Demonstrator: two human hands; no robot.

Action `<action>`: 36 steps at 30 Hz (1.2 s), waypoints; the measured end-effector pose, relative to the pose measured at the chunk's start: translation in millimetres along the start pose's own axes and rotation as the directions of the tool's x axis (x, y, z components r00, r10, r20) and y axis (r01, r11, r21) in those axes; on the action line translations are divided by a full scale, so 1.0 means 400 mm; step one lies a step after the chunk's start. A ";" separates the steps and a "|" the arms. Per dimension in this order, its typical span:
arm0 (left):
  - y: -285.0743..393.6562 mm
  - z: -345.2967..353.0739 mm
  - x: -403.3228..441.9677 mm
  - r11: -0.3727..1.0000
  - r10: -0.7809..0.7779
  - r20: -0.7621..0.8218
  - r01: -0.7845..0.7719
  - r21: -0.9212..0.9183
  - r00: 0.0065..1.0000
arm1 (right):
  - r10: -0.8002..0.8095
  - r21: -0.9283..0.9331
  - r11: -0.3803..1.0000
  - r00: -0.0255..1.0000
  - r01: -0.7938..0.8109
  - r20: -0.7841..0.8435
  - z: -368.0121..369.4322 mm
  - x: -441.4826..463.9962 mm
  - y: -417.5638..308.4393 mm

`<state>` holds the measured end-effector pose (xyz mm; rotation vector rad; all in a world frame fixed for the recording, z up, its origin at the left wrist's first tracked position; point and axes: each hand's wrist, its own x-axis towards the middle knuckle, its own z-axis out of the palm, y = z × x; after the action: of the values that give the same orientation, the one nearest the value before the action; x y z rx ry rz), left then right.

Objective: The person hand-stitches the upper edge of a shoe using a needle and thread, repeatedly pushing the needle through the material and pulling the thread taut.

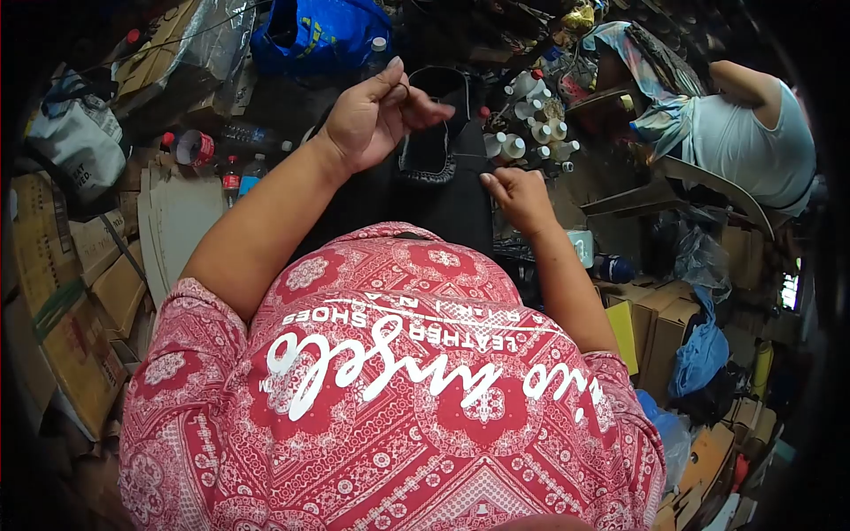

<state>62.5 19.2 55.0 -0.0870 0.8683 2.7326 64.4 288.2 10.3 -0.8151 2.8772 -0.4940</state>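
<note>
A black shoe upper [428,170] with pale stitching along its edge rests on my lap, its opening facing up. From its right side a thin pale thread [469,157] runs toward my right hand [521,196], whose thumb and forefinger pinch together on it. My left hand [376,115] is raised above and left of the upper, palm partly turned up. Its thumb and forefinger are curled together near a small dark loop; what they hold is too small to make out. The other fingers on that hand are bent and somewhat blurred.
Several white-capped bottles [536,124] cluster just beyond my right hand. A blue bag [319,35] lies ahead, near a clear bottle [378,55]. Cardboard [80,292] is piled at the left. On the right sits another person in a light shirt [753,146].
</note>
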 end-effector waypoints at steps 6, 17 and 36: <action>0.033 -0.199 0.026 0.991 -0.106 0.029 0.103 0.081 0.994 | -0.062 -0.130 0.990 0.997 0.055 -0.045 0.063 -0.070 0.067; 0.100 -0.068 0.057 -0.181 0.271 0.207 -0.161 0.970 0.940 | 0.450 0.913 0.089 0.834 -0.397 0.319 0.054 -0.090 0.064; -0.107 -0.088 0.156 0.140 -0.155 0.376 -0.356 0.924 0.914 | 0.214 0.621 0.728 0.957 -0.291 0.198 -0.078 0.018 -0.084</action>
<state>13.2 47.4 -6.3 0.7996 2.3760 1.4898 68.8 266.0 50.9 -0.3050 2.3715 -1.2546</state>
